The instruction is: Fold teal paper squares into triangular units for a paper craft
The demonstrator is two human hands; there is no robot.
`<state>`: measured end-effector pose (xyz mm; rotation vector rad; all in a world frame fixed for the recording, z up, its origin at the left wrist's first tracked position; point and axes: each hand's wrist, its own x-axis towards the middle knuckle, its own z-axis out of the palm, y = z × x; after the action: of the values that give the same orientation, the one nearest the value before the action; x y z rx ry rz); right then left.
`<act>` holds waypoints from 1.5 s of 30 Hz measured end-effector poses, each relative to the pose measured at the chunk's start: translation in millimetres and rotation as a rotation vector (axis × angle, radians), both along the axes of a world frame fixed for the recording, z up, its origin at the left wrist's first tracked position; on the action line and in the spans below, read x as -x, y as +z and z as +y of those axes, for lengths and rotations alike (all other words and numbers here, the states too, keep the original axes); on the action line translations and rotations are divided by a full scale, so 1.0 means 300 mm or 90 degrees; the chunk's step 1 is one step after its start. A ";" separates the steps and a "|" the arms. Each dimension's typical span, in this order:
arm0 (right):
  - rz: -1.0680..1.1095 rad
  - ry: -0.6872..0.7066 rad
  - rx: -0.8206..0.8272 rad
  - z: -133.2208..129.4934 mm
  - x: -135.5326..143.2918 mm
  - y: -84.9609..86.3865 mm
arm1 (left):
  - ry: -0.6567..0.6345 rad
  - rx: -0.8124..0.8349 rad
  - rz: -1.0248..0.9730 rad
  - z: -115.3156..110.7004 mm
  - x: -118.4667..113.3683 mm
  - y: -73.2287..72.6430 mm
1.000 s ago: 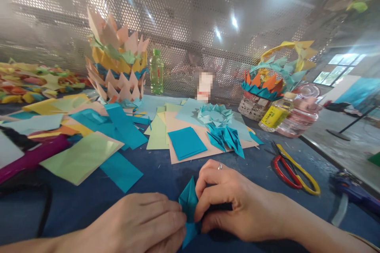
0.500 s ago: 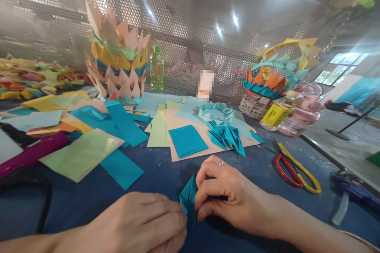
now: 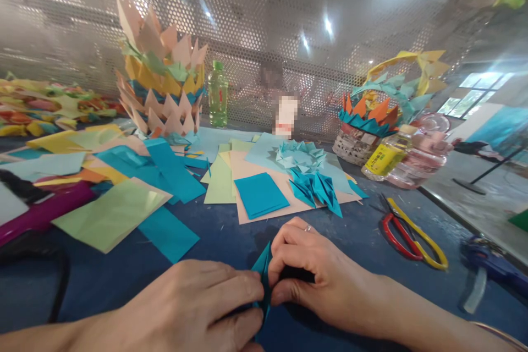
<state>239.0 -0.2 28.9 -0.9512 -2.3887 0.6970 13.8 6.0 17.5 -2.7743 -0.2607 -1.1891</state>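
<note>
Between my hands stands a small folded piece of blue paper [image 3: 264,264], low at the front of the table. My left hand [image 3: 206,300] pinches its left side, with the fingers covering much of the lower part. From the right, my right hand [image 3: 311,269] grips the edge between thumb and curled fingers. Beyond them lies a stack of blue paper squares [image 3: 260,195] on a larger peach sheet [image 3: 243,217]. Several folded blue paper pieces [image 3: 317,190] rest beside the stack, and a pale blue ring of folded paper [image 3: 300,155] sits just behind.
Red-and-yellow-handled scissors [image 3: 412,236] and a blue glue gun [image 3: 490,258] lie at right. Loose sheets [image 3: 113,214] and a purple tool [image 3: 53,209] spread left. Behind stand a tiered paper model [image 3: 163,82], a green bottle [image 3: 218,93], a paper basket [image 3: 358,140] and a yellow-labelled bottle [image 3: 388,157].
My left fingers have moved slightly up and right over the folded paper, which now looks narrower and more pressed together. My right hand has shifted slightly left.
</note>
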 end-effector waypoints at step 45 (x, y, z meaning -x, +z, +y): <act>-0.065 -0.073 0.060 -0.040 0.029 0.036 | 0.042 -0.021 -0.037 -0.020 0.018 0.013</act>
<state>230.2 -12.2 39.7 -1.1790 -2.3837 0.7387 8.5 0.0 21.2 -2.6844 -0.3329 -1.2468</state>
